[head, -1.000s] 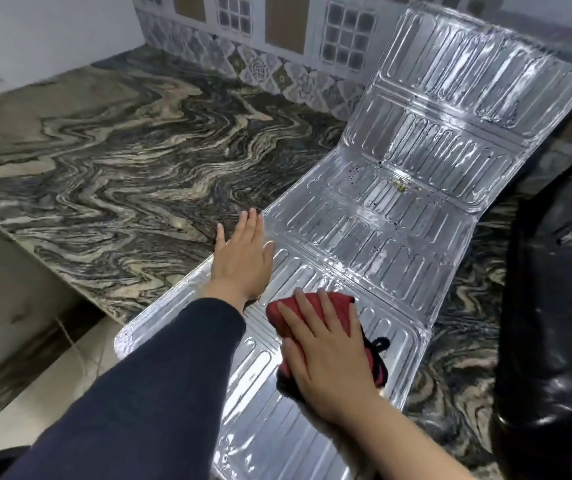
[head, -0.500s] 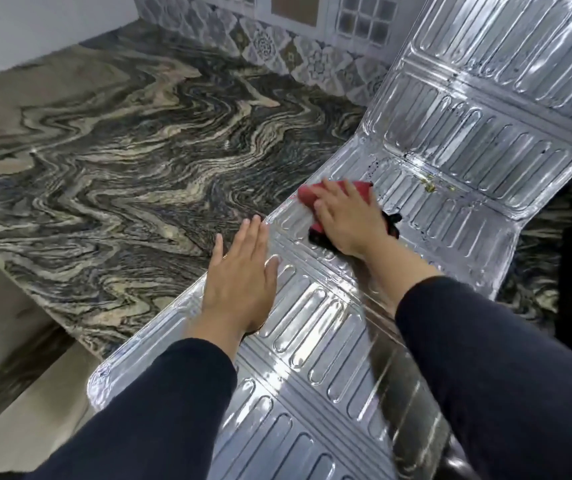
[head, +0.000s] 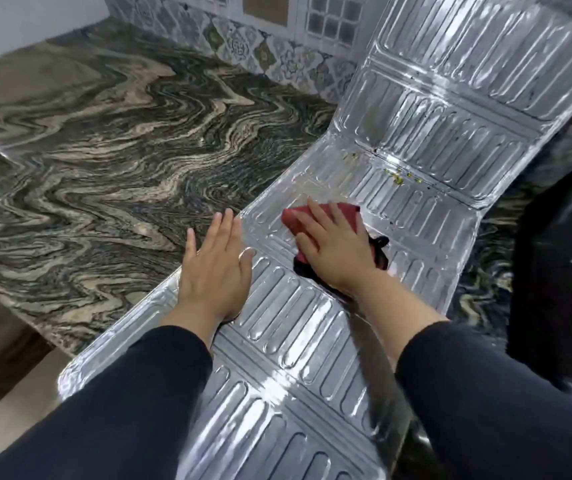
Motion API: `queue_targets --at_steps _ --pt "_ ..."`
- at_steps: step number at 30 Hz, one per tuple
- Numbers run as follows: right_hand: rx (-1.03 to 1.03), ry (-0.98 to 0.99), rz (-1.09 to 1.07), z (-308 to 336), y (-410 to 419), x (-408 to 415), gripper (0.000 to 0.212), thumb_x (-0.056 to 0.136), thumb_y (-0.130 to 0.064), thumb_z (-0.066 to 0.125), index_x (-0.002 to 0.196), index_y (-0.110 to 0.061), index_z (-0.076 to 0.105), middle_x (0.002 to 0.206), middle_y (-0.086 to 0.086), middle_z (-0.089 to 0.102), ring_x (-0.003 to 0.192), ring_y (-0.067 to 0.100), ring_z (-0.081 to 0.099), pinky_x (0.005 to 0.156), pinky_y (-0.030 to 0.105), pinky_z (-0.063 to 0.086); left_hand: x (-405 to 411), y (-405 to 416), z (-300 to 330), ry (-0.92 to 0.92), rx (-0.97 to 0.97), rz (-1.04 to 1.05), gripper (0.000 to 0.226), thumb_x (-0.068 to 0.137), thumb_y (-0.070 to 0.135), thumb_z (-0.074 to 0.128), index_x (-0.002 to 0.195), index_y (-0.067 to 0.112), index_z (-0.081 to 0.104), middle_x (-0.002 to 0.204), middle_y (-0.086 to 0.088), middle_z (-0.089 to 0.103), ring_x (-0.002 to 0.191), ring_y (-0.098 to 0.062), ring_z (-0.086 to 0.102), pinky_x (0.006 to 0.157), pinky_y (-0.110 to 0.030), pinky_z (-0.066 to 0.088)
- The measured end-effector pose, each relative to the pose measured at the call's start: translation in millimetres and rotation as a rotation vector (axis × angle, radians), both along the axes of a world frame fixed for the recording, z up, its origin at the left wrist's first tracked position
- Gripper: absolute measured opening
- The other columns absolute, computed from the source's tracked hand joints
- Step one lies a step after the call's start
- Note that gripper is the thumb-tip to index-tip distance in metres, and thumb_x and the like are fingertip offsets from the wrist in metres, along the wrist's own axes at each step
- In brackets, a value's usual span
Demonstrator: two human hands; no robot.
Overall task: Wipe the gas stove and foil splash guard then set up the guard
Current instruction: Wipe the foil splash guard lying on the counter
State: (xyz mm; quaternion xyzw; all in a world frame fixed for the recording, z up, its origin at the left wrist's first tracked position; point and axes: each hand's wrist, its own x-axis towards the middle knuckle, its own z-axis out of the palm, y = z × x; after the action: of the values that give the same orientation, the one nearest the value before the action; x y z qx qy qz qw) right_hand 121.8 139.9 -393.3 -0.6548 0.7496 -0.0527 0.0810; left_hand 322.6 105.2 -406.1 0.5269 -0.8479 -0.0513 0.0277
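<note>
The silver foil splash guard (head: pixel 426 140) lies unfolded across the marble counter, its far panels bent up against the tiled wall and its near end overhanging the counter's front edge. My left hand (head: pixel 213 271) presses flat, fingers spread, on the guard's left edge. My right hand (head: pixel 335 249) presses a red cloth (head: pixel 340 211) with black trim onto the middle panel. Yellowish grease spots (head: pixel 399 178) sit just beyond the cloth, near the fold. The black gas stove (head: pixel 561 271) shows only as a dark mass at the right edge.
The swirled dark marble counter (head: pixel 104 161) spreads to the left. Patterned wall tiles (head: pixel 264 50) run along its back. The counter's front edge (head: pixel 11 296) drops to the floor at the lower left.
My right hand slid the cloth from the near panel up to the middle panel, then slightly back toward me. The left hand stayed flat on the guard's left edge.
</note>
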Motion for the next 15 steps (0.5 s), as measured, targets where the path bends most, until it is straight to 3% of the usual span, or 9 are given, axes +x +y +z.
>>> queue_targets --at_steps 6,11,15 --pt "0.076 0.056 -0.274 3 65 -49 0.053 0.096 -0.055 0.015 0.147 -0.042 0.011 0.160 -0.011 0.000 0.148 0.020 -0.005 0.116 0.057 -0.004 1 -4 3 -0.022 0.047 -0.025 0.060 0.097 0.040 0.005 0.151 0.014 -0.003 0.160 0.000 -0.010 0.147 -0.013 -0.014 0.118 -0.051 -0.006" --pt "0.026 -0.019 -0.225 4 81 18 0.052 0.096 -0.051 0.018 0.147 -0.040 0.012 0.160 -0.009 0.002 0.148 0.026 -0.004 0.113 0.060 -0.008 37 -8 14 -0.080 0.114 0.049 0.058 0.098 0.037 0.008 0.151 0.016 -0.002 0.160 0.003 -0.013 0.146 -0.012 -0.016 0.115 -0.056 -0.014" --pt "0.007 -0.053 -0.204 1 101 86 0.056 0.093 -0.049 0.013 0.147 -0.039 0.011 0.161 -0.004 0.002 0.147 0.028 -0.005 0.110 0.062 -0.011 48 3 20 -0.057 0.022 0.080 0.060 0.097 0.036 0.015 0.151 0.012 0.006 0.161 -0.001 -0.004 0.148 -0.016 -0.007 0.113 -0.060 -0.011"
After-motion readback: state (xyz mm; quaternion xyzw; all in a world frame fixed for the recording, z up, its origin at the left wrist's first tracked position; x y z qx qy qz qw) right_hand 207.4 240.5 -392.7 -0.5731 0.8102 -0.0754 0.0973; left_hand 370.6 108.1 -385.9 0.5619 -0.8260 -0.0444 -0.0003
